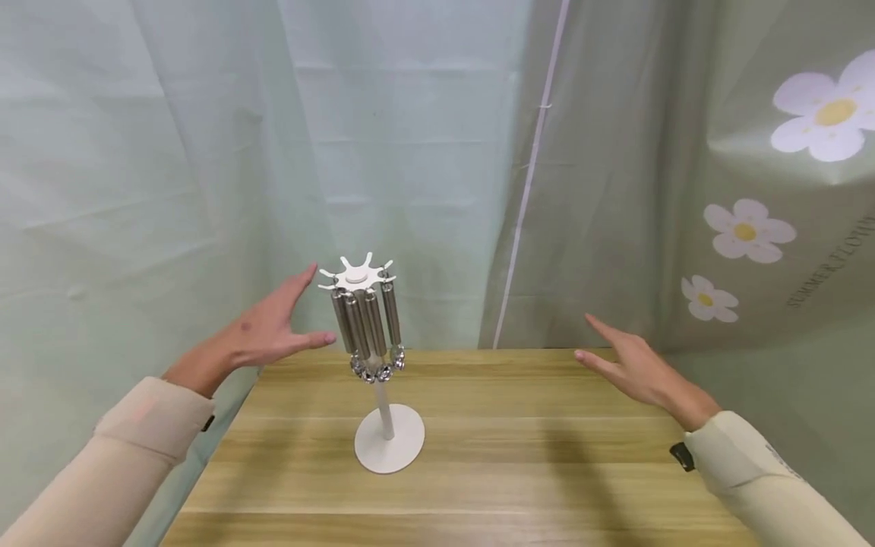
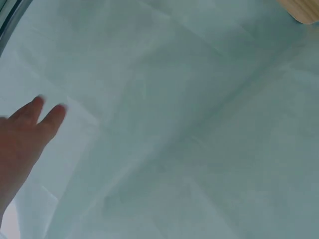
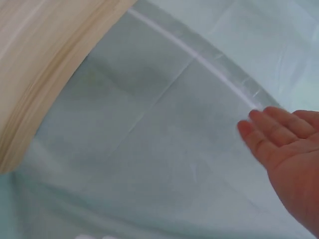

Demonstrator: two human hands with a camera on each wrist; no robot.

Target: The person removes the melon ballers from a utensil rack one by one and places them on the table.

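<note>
A white stand (image 1: pixel 389 444) with a round base and a star-shaped top (image 1: pixel 357 276) rises from the wooden table (image 1: pixel 519 456). Several metal tubes (image 1: pixel 364 323) hang from its top, with small bells at their lower ends. My left hand (image 1: pixel 273 327) hovers open just left of the tubes, fingers straight, holding nothing. My right hand (image 1: pixel 632 365) floats open over the table's far right edge, well away from the stand. In the left wrist view my left hand's fingers (image 2: pixel 35 119) show against cloth. In the right wrist view my right hand (image 3: pixel 284 149) is open.
Pale green cloth (image 1: pixel 410 152) hangs close behind the table, with a flower print (image 1: pixel 745 228) on the right. A corner of the table (image 2: pixel 304 10) shows in the left wrist view, its edge (image 3: pixel 45 74) in the right wrist view.
</note>
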